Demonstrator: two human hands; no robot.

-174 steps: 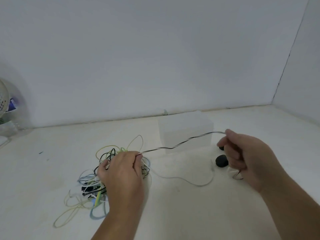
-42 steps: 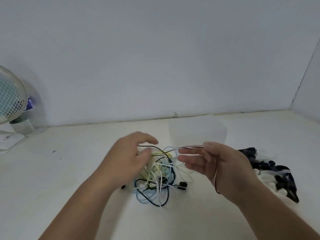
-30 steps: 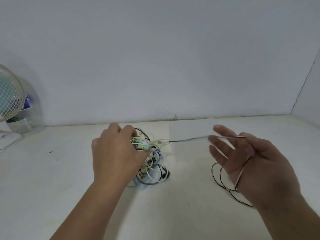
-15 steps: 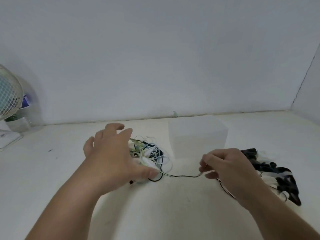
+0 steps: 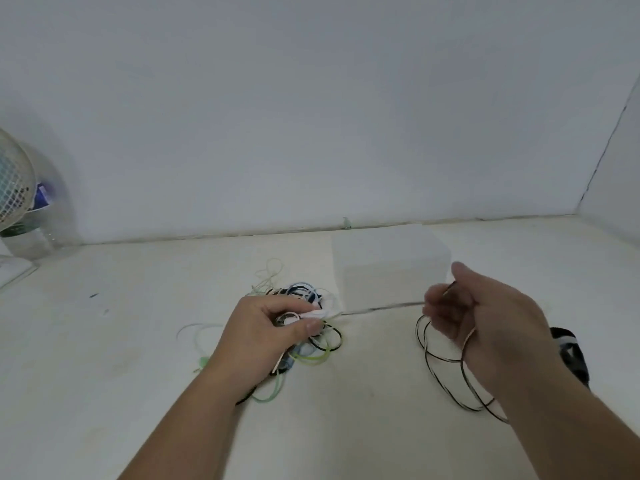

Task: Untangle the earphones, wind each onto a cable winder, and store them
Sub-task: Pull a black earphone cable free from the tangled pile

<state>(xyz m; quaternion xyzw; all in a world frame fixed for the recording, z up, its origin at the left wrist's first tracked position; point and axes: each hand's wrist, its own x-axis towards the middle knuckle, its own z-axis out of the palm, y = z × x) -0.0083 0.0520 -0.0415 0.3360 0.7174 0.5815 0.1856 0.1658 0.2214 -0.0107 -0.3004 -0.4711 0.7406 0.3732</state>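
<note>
The left hand (image 5: 263,336) clamps its grip on the earphone tangle (image 5: 313,344). The right hand (image 5: 485,323) pinches a taut black cable (image 5: 384,307).

Two hands in view, each with its forearm.
- Left hand (image 5: 263,334): at 7 o'clock from frame centre. Bare. Thumbnail (image 5: 313,329) short, rounded.
- Left forearm (image 5: 194,420): bare from wrist to the bottom edge at 6 o'clock.
- Right hand (image 5: 491,327): at 4 o'clock. Bare, fingertips blurred.
- Right forearm (image 5: 561,438): bare from wrist to the corner at 5 o'clock.
</note>
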